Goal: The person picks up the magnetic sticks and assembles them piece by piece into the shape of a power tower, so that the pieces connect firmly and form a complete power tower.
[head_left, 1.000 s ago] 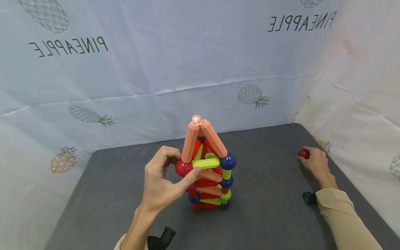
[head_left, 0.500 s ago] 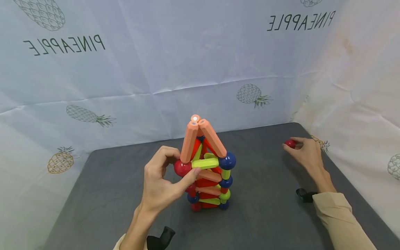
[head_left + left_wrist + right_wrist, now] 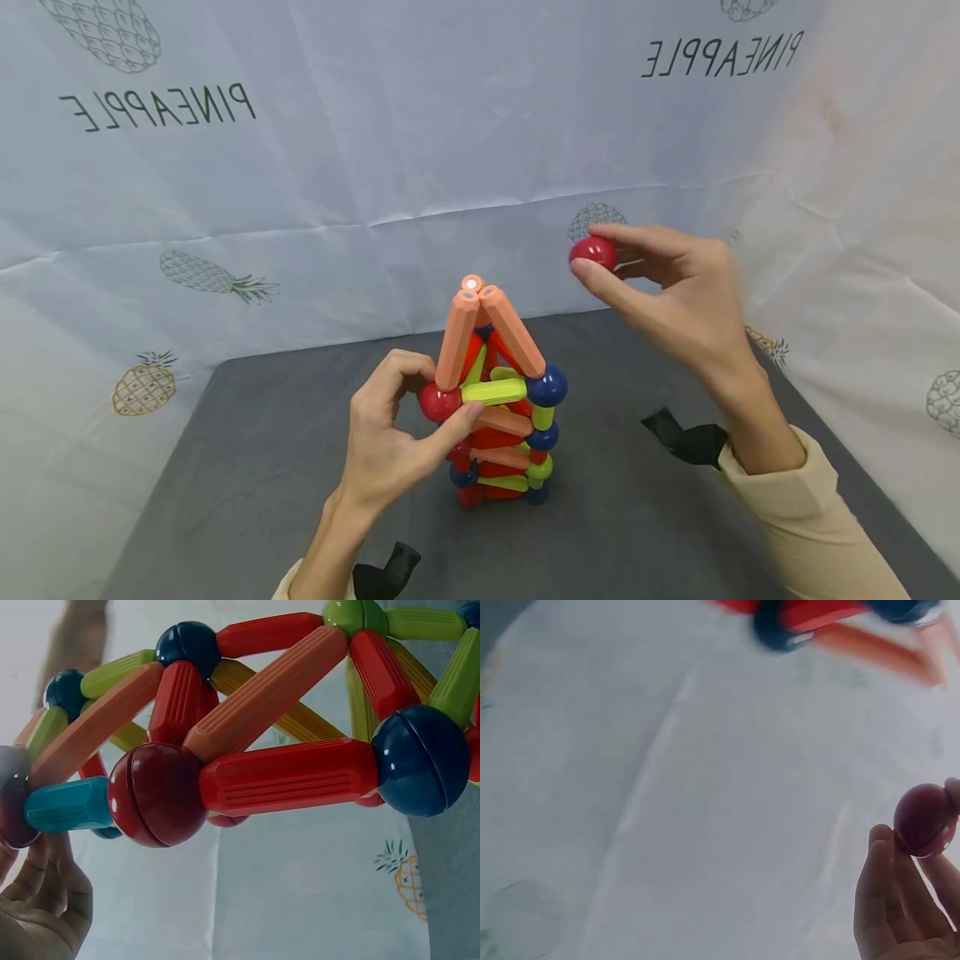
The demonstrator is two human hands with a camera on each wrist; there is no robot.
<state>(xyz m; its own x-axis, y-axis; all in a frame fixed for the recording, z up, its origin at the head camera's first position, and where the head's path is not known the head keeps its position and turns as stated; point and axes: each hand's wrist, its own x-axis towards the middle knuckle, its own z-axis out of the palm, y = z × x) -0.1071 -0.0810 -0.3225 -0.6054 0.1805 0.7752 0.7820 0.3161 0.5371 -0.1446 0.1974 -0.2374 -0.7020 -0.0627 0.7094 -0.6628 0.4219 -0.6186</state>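
A tower of magnetic rods and balls (image 3: 502, 421) stands on the dark table, built of red, green, orange and blue parts. At its top, three orange rods (image 3: 456, 340) lean together into a peak with their ends bare. My left hand (image 3: 397, 425) grips the red ball (image 3: 440, 403) at the tower's upper left corner, thumb in front. The left wrist view shows the tower's side, with a teal rod (image 3: 67, 804) between two dark red balls. Held up to the right of the peak, my right hand (image 3: 675, 292) pinches a loose red ball (image 3: 594, 253) between thumb and fingertips.
The dark grey table (image 3: 300, 467) has its far and right edges against a pale cloth backdrop (image 3: 420, 125) printed with pineapples. Black straps with camera mounts (image 3: 386, 575) sit at both wrists, below the beige sleeves.
My right hand has lifted the red ball from the table's right side and carried it left and up, close to the tower's peak. The left hand keeps its grip and the tower stays put.
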